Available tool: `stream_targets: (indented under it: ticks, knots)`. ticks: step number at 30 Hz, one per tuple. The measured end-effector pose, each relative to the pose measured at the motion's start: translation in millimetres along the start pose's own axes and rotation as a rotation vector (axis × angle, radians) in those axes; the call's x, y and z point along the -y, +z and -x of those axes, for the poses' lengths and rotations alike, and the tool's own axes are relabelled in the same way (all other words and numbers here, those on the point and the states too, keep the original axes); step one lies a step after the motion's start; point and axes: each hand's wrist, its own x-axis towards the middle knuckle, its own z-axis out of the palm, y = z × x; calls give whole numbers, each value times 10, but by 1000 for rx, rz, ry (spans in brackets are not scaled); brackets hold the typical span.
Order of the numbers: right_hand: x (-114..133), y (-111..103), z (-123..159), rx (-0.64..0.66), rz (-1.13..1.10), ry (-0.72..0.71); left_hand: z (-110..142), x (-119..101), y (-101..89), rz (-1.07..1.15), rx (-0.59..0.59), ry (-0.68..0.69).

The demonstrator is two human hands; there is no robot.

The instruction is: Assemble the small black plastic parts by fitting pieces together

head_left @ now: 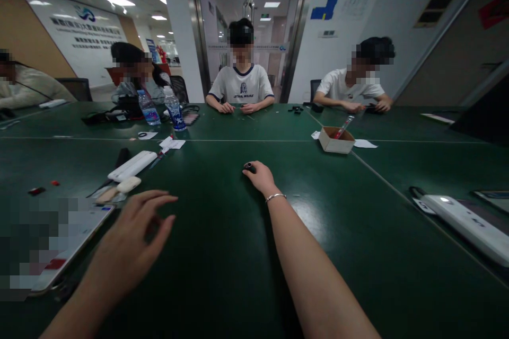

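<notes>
My right hand (261,177), with a silver bracelet (275,197) at the wrist, is stretched out over the middle of the green table (222,254). Its fingers are closed round a small dark object with a round end (249,167), partly hidden by the hand; I cannot make out its kind. On the left, my left hand (131,235) hovers above the tabletop with fingers curved and apart, holding nothing. Nearest to it are a tablet-like flat device (75,243), partly blurred out, and a rounded cream-coloured item (129,185).
A white power-bank-like block (132,166) lies at left, with two bottles (175,111) behind. An open box (336,140) holding a slim tool stands right of centre. A long white device (465,222) lies at far right. Several people sit round the table, one directly opposite (242,85).
</notes>
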Motion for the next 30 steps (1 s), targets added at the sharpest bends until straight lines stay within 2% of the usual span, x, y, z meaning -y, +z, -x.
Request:
stream_targets:
  ticks: [3,5,9,13,17,19,22,24,26,30]
  knots:
    - [-28,7,26,14,-44,-23,-555,-376,537,-62,214,291]
    - [-58,15,17,3,-68,-35,-895,-521,924,-38,305,393]
    - [-106,26,-25,-33,-64,-93,-1363,-596,1604,37,248,385]
    - [-108,10,-51,-22,40,-113,-1530,-513,2022,113,215,275]
    - [-114,11,-79,-57,-1,-92,-1574,-310,2197,361,161,183]
    - [-129,18,-100,-43,-170,-55,-1609,-203,2229,535,180,113]
    - [-154,14,-130,63,-503,19,-1668,-101,2244,720,187,36]
    - [-170,-5,-145,102,-682,52,-1691,-81,2237,764,166,19]
    - [-189,-31,-155,83,-814,76,-1692,-85,2215,761,163,15]
    - [-235,-59,-169,41,-942,120,-1659,-107,2163,752,202,45]
